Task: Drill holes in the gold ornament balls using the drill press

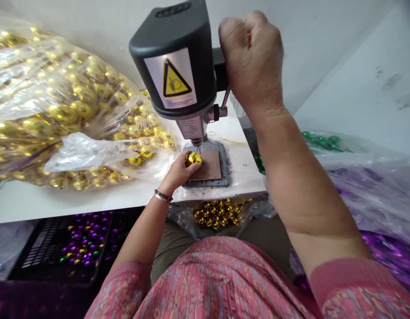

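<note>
Gold ball (194, 157) under the drill press (174, 46)... going by your head cam, what could go wrong?

Honestly? My left hand (180, 171). It's wrapped round that ball, over the brown board (212, 167), and the bit (200, 150) points down right by my grip. Can't tell if it touches. Ball's round and shiny, so I'd guess the bit could skate off if I'm off-centre, or the ball could twist if I hold it too loosely.

And the other one?

My right hand (254, 64) is a fist, clamped on what looks like the lever (226, 98); the grip end is hidden. Lean too hard and I reckon the ball could crack.

lol ok, give us a count.

One ball in hand, one press, one lever, one board, one warning sticker (174, 84). One big clear bag (88, 151) of gold balls (62, 113) on my left, at least one black crate (38, 243) of mixed beads (83, 241), one gold bead heap (221, 213) in front of me. Individual beads? Way too many.
</note>
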`<state>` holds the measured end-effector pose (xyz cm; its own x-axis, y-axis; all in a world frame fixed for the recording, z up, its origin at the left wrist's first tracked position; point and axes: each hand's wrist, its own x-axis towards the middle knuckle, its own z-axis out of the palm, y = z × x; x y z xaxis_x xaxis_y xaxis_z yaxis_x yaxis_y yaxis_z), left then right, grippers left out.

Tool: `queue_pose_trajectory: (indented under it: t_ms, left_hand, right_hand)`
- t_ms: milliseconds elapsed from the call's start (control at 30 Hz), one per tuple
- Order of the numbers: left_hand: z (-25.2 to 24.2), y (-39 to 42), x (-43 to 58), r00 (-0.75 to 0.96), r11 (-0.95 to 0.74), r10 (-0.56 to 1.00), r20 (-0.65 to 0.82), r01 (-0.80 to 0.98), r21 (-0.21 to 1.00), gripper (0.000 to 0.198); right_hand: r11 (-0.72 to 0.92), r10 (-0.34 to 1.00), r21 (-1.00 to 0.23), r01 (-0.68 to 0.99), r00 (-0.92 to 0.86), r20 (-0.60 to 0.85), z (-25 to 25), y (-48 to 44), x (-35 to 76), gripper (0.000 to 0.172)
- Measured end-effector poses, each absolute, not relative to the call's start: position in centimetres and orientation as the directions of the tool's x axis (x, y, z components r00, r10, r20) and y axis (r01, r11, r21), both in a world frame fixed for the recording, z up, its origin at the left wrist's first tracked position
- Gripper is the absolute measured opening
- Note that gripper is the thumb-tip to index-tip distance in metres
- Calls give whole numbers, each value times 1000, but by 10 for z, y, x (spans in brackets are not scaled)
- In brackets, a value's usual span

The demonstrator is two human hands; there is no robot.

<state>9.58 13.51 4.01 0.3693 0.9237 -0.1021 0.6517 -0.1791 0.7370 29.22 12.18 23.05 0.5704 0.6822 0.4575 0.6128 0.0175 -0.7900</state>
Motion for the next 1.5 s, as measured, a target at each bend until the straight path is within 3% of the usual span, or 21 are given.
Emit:
queue_pose_trajectory:
  t_ms: [367,733,800,900,1000,1133,1367,1500]
  left_hand:
    - [37,140,113,498,-407,867,31,670,621,61]
    - [13,141,116,484,-267,874,-27,528,806,75]
    - [12,140,116,481,-266,877,-21,521,811,76]
    - [12,139,117,469,-268,883,-16,532,803,78]
    - [14,138,117,468,-266,883,-26,546,794,79]
    - [15,137,117,468,-277,884,-16,550,788,77]
    - [17,136,117,474,-279,880,12,499,820,66]
    - [16,136,117,466,-267,884,21,469,842,61]
  right_hand:
    - [46,670,-789,613,567,480,226,123,294,45]
    - [117,652,-803,584,565,506,222,112,290,49]
    - [187,621,-753,631,518,588,213,103,290,47]
    - [358,497,-558,749,353,793,189,86,292,34]
    - [392,410,-405,826,238,881,160,68,293,26]
    - [354,418,-355,865,193,888,128,53,293,19]
    - [340,302,-211,916,106,947,108,51,291,9]
    - [351,247,-205,914,121,961,101,51,288,4]
